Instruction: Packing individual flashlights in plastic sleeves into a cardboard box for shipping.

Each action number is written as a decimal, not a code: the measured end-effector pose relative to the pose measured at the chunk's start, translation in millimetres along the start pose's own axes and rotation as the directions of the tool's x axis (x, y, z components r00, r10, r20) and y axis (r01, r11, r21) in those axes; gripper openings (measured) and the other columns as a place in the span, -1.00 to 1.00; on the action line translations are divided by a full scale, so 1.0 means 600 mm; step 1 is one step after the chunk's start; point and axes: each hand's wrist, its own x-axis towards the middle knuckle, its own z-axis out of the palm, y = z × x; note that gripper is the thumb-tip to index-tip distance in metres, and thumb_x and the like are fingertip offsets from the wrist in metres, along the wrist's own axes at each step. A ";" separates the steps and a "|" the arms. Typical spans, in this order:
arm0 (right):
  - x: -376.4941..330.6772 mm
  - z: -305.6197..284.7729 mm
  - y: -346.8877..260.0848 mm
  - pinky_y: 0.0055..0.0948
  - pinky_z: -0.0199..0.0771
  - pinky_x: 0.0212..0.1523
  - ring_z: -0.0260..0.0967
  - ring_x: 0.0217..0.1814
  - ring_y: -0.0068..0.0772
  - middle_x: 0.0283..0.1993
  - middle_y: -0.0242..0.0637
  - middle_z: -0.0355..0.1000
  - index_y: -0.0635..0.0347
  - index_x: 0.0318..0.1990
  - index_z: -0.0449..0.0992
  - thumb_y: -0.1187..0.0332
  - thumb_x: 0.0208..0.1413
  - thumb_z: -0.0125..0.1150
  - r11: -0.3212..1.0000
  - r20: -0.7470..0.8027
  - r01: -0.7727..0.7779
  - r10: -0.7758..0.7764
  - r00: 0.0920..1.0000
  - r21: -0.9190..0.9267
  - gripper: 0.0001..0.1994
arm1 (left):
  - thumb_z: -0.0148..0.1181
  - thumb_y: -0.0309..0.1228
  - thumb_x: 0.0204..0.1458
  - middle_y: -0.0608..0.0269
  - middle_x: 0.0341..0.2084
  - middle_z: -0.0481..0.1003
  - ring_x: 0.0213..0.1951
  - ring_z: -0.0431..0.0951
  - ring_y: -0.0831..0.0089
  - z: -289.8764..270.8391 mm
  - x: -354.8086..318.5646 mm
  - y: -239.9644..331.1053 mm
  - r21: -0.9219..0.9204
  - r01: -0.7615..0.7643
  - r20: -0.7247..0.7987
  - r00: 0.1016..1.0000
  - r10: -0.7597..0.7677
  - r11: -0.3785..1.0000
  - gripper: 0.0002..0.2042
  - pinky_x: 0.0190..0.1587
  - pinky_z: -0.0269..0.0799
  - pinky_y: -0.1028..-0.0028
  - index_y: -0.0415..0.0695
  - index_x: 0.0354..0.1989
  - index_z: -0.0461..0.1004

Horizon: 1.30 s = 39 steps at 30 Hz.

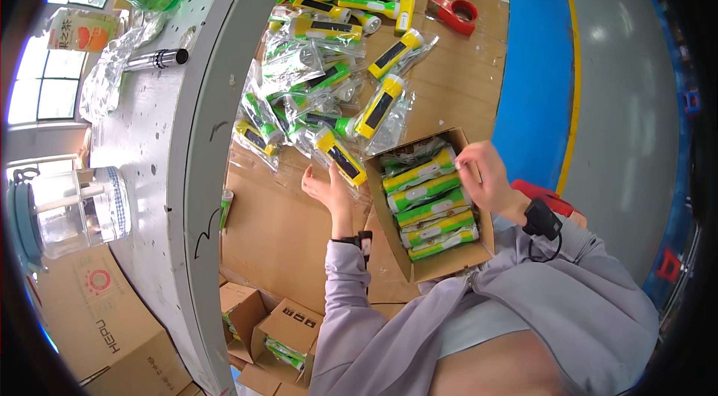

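An open cardboard box (410,261) rests on a surface covered with flattened brown cardboard (277,231), and everything here is placed from that box. Inside it lie bagged yellow-and-green flashlights (430,205), stacked side by side in a row that fills the box from its far end to its near end.

The right hand (486,175) is at the box's far right corner. Its fingers (470,160) are curled together, the tips pinching at the box's upper flap or at the plastic of the topmost flashlight; which of the two cannot be told. The packed flashlights lie just below and to the left of those fingertips.

The left hand (329,188) is just left of the box, near its far left corner, palm up with the fingers loosely apart and holding nothing. A single yellow flashlight in a clear bag (340,159) lies just beyond those fingertips, close to them or touching, with its near end against the box's left wall.

Farther from the box, beyond its far end, a loose heap of bagged flashlights (329,67) spreads across the cardboard. A red tape dispenser (454,13) sits well beyond the box, to the right of that heap. To the box's left runs a grey table edge (187,172).
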 end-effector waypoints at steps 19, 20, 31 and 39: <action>0.062 0.069 0.111 -0.30 0.47 -0.36 0.43 -0.40 -0.16 -0.53 -0.16 0.43 0.23 -0.62 0.50 0.42 -0.32 0.14 0.627 0.895 0.758 -0.215 0.390 -0.180 -0.92 | 0.34 0.08 -0.36 -0.33 -0.16 0.37 -0.08 0.42 -0.05 0.060 0.031 0.034 0.133 0.223 0.283 0.925 -0.253 0.966 -0.10 -0.02 0.29 0.27 -0.49 -0.07 0.12; 0.063 0.068 0.113 -0.30 0.47 -0.35 0.44 -0.40 -0.16 -0.52 -0.16 0.43 0.24 -0.61 0.50 0.42 -0.31 0.13 0.639 0.886 0.742 -0.202 0.418 -0.205 -0.91 | 0.34 0.08 -0.36 -0.33 -0.16 0.37 -0.08 0.42 -0.05 0.060 0.029 0.034 0.136 0.228 0.280 0.925 -0.258 0.964 -0.10 -0.02 0.29 0.27 -0.49 -0.07 0.12; 0.071 0.083 0.101 -0.25 0.37 -0.15 0.37 -0.13 -0.14 -0.23 -0.21 0.45 0.23 -0.17 0.47 0.33 -0.24 0.25 0.615 0.883 0.775 -0.271 0.382 -0.146 -0.62 | 0.23 -0.05 -0.11 -0.14 -0.18 0.40 -0.09 0.42 0.14 -0.036 0.000 0.029 0.012 0.254 0.132 0.958 -0.253 0.967 -0.26 -0.05 0.32 0.32 -0.43 0.07 0.14; 0.151 0.041 0.036 -0.17 0.43 -0.25 0.42 -0.25 -0.02 -0.32 -0.05 0.43 0.32 -0.26 0.40 0.29 -0.13 0.23 0.799 0.982 0.601 -0.094 0.163 -0.023 -0.68 | 0.10 -0.37 0.06 0.12 -0.20 0.43 -0.16 0.42 0.46 -0.189 -0.097 0.197 -0.258 0.107 0.043 0.994 -0.099 0.960 -0.67 -0.12 0.33 0.52 -0.28 -0.04 0.31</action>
